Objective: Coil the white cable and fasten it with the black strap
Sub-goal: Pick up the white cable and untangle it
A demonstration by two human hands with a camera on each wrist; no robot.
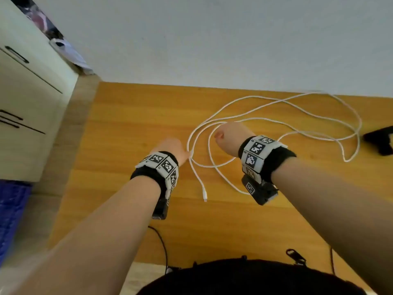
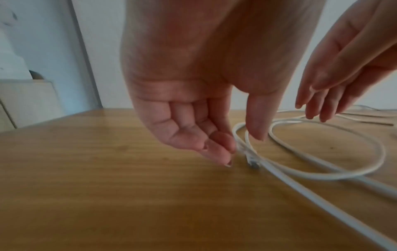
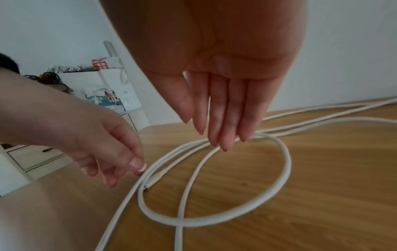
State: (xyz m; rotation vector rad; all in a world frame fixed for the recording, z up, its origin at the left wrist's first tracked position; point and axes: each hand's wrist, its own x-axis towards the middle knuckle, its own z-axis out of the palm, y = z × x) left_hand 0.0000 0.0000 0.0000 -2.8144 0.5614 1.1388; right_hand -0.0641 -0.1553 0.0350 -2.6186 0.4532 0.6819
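Cable [image 1: 276, 122] lies loose on the bench [image 1: 131, 116], sprawled from mid-bench out toward the far right corner in wide slack loops; one plug end [image 1: 204, 195] trails toward the near edge. Strap [image 1: 380, 141], the dark shape at the right edge, sits well apart from both hands, untouched.

L hand [image 1: 172, 147]: fingers curled, tips right at the strands where two runs cross. Wrist view shows fingertips [image 2: 223, 147] and thumb [image 2: 256, 122] either side of the cable, near a second plug [image 2: 253, 163]. Looks like a pinch closing, but can't tell if it's actually clamped yet.

R hand [image 1: 227, 137]: fingers [image 3: 225, 118] straight and pressed together, pointing down, tips just over or brushing the far arc of a small loop [image 3: 214, 186]. Holding nothing.

Step in hand, by my read: very start of coiling, gathering the first loop. Only one small ring formed, most of the length still strewn.

Next move needs: L to get a firm pinch on the crossing as anchor, R to catch the running length and lay even turns into L. Slack toward the far right corner has crossings that could snag, so pull in slowly. Strap comes last & needs a reach to the right edge.
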